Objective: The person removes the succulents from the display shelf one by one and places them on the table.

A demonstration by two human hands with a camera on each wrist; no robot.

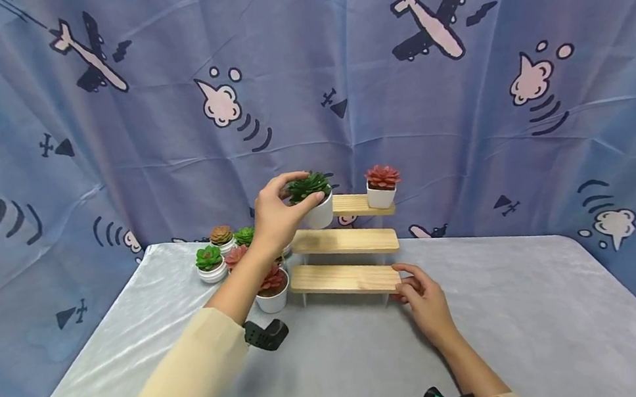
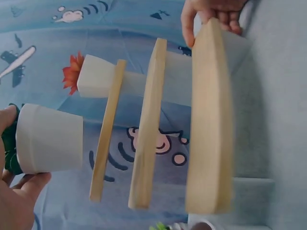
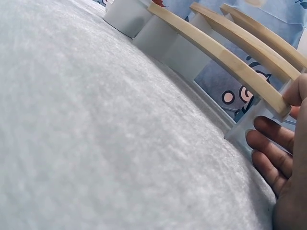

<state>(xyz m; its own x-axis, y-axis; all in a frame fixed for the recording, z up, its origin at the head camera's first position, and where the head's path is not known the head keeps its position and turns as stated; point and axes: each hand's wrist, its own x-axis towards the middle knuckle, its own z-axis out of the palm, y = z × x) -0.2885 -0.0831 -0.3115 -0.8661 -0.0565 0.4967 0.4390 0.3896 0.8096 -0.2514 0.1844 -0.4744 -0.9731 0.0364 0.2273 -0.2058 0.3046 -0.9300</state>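
Note:
My left hand (image 1: 278, 214) pinches a green potted succulent (image 1: 320, 213) from above, thumb and fingers on either side of its leaves. The white pot (image 2: 50, 138) hangs apart from the top board in the left wrist view. In the head view it is by the left end of the three-tier wooden stand (image 1: 344, 240). At the lowest board's right end, my right hand (image 1: 424, 301) grips the wood between thumb and forefinger, its other fingers (image 3: 272, 147) below the board. A red succulent in a white pot (image 1: 381, 187) stands on the top board's right end.
Left of the stand are several more potted succulents, among them a green one (image 1: 210, 264), a brown one (image 1: 221, 236) and a red one (image 1: 272, 291). A grey cloth (image 1: 517, 319) covers the table. Behind hangs a blue curtain (image 1: 299, 48) printed with planes.

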